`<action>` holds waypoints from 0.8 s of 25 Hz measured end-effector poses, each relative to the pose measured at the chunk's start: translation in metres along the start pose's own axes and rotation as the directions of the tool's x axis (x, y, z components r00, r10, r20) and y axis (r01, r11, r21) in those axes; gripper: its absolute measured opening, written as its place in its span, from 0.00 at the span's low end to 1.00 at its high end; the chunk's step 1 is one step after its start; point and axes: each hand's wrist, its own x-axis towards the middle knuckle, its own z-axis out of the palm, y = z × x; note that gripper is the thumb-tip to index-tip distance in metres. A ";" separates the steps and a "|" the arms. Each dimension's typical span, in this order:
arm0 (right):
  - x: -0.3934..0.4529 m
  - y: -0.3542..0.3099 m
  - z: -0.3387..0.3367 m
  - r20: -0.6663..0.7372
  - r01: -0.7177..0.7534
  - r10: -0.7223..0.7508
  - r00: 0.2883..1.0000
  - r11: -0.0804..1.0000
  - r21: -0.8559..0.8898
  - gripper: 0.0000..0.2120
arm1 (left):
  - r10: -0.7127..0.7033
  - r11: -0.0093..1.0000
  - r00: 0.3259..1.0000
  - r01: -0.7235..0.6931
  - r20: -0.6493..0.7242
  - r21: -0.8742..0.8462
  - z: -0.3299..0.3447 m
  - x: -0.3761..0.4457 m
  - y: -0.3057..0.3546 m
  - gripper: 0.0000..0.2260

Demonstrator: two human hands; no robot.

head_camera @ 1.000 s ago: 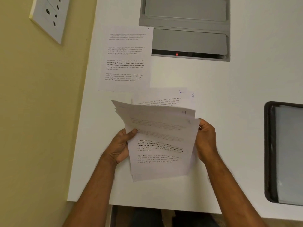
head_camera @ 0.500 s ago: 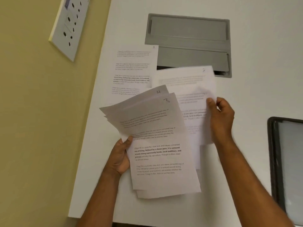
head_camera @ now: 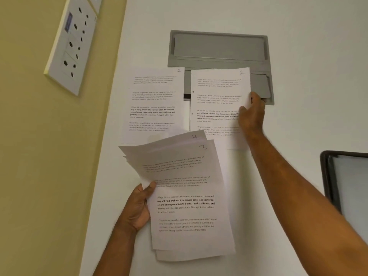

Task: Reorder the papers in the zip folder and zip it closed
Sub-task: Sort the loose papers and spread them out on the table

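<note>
My left hand [head_camera: 139,206] grips a fanned stack of printed papers [head_camera: 187,196] by its left edge, thumb on top; the top sheet is marked 3, one behind it 11. Sheet 1 [head_camera: 153,104] lies flat on the white desk [head_camera: 298,96]. To its right, my right hand [head_camera: 252,112] pinches the right edge of sheet 2 [head_camera: 217,100], which lies beside sheet 1 and partly over the grey panel. The zip folder [head_camera: 346,182], dark-edged with a pale face, sits at the right edge of the view, cut off by the frame.
A grey recessed cable panel [head_camera: 219,48] is set in the desk behind the sheets. A white socket plate [head_camera: 69,42] is mounted on the yellow wall [head_camera: 39,176] to the left. The desk's left edge runs along that wall.
My right hand pulled sheet 2 out of the stack and carried it up and away, setting it beside sheet 1. The left hand kept holding the stack, where sheet 3 came to the top.
</note>
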 end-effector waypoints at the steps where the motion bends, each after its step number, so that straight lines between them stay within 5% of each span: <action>1: -0.001 0.002 0.002 -0.008 0.031 -0.031 0.999 0.999 -0.019 0.26 | -0.012 1.000 1.000 0.012 0.000 0.004 -0.001 0.001 0.000 0.18; 4: -0.001 0.005 0.005 -0.026 0.066 -0.068 0.997 0.995 -0.076 0.23 | -0.031 0.999 0.999 0.030 0.036 0.024 -0.004 0.006 0.001 0.19; 7: -0.006 0.012 0.004 -0.010 0.079 -0.081 0.997 0.991 -0.109 0.23 | -0.053 0.997 0.993 0.047 0.103 0.059 -0.003 0.007 0.005 0.31; 12: -0.070 0.026 -0.015 -0.040 0.061 -0.060 0.997 0.998 0.006 0.21 | -0.088 0.992 0.986 0.073 0.141 0.106 0.008 -0.010 0.015 0.34; 19: -0.211 0.030 -0.047 0.094 -0.345 0.332 0.938 0.911 0.226 0.16 | -0.077 0.997 0.968 0.074 0.240 0.020 0.013 -0.052 0.032 0.12; 20: -0.224 0.027 -0.050 0.135 -0.394 0.371 0.919 0.887 0.243 0.16 | -0.075 0.997 0.970 0.076 0.229 0.003 0.009 -0.055 0.030 0.16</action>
